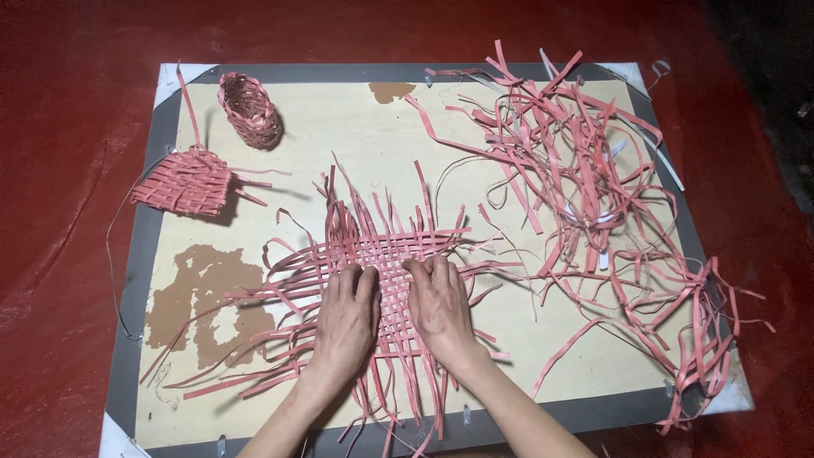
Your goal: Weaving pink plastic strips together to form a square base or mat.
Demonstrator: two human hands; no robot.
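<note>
Head cam: left hand [346, 321] & right hand [441, 307] lie flat, side by side w/ a narrow gap, fingers spread, pressing a pink strip mat [381, 254] under them, gripping nothing. Mat sits on a board [339, 136]. Loose strips [585, 178] heap right of the right hand. Small basket [250, 108] & flat weave [182, 182] lie far beyond the left hand.

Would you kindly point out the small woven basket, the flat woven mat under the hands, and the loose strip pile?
small woven basket [250, 110], head view, side wall.
flat woven mat [381, 246], head view, woven centre.
loose strip pile [577, 170], head view, tangled middle.
</note>
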